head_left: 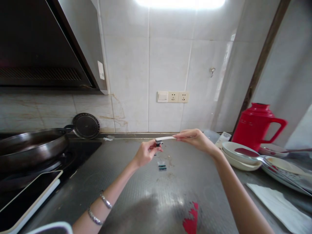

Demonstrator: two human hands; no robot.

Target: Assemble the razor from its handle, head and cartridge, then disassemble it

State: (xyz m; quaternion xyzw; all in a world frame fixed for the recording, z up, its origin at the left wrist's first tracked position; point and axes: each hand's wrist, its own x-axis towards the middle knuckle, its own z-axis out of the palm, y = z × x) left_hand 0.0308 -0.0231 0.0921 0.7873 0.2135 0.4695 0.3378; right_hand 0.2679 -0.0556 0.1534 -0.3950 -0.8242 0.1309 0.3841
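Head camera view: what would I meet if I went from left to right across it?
Frying pan → round black disc → left hand → thin white object → right hand → red jug.

A white lamp (180, 2) at the top edge burns out to a hard glow, bleaching the tiled wall (130, 58) beneath it. A pale vertical streak of glare runs down the tiles to the right, and the table (117, 195) shows a dull sheen with small bright spots and a soft shadow toward the front. The range hood (41, 42) sinks into near-black. The wide lens stretches the sides, making the red thermos (253, 126) lean; detail on the white flat piece (165, 138) is soft.
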